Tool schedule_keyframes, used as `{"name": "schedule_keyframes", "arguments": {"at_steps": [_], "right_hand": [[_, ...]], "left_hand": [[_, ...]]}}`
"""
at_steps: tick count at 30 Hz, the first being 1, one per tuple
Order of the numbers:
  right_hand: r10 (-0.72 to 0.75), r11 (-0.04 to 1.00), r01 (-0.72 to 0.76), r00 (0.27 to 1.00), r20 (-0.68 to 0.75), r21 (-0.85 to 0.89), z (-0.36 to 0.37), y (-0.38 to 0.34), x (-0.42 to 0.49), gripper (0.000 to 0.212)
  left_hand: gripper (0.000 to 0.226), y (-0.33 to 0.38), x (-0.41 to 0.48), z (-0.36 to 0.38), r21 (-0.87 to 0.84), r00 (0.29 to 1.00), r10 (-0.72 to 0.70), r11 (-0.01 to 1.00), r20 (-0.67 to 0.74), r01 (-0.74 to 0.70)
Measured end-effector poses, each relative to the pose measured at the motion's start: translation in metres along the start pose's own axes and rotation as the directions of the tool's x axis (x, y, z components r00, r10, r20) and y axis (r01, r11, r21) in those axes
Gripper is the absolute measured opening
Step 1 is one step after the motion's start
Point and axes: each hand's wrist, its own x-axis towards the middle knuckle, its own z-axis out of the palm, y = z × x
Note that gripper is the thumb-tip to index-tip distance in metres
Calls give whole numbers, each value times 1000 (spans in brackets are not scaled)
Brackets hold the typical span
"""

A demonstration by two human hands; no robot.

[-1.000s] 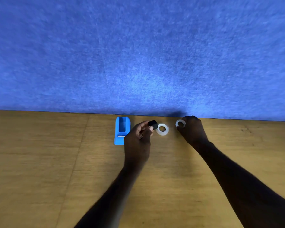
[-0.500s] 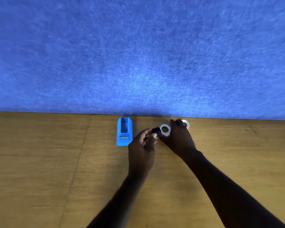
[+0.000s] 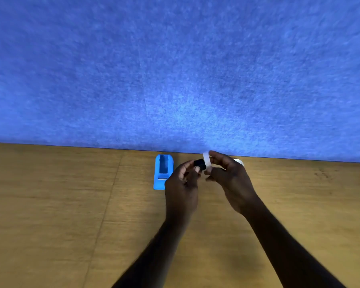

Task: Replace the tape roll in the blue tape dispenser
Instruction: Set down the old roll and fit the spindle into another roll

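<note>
The blue tape dispenser (image 3: 163,171) lies on the wooden table near the blue wall, its well empty. My left hand (image 3: 182,183) pinches a small black spool core (image 3: 199,163) just right of the dispenser. My right hand (image 3: 230,179) holds a clear tape roll (image 3: 207,161) upright, lifted off the table, with the roll touching the black core. A second whitish tape roll (image 3: 239,162) lies on the table behind my right hand, mostly hidden by it.
A blue felt wall (image 3: 175,69) rises right behind the objects at the table's far edge. The wooden table (image 3: 60,215) stretches to the left, right and toward me.
My right hand left the far roll, moved left, picked up the clear roll near the black core and lifted it against the core. My left hand stayed holding the core.
</note>
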Motion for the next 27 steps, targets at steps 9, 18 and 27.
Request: {"name": "schedule_keyframes", "arguments": {"at_steps": [9,18,27], "right_hand": [[-46,999,44,995,87,25,10,-22,-6,34],[-29,998,20,985,168,51,12,-24,-7,30],[-35,993,7,969,245,115,17,-17,-5,31]], "left_hand": [[29,15,4,-9,-15,999,49,999,21,-48],[20,19,6,-18,49,993,110,993,37,-112],[21,17,8,-22,85,986,156,983,53,-160]]}}
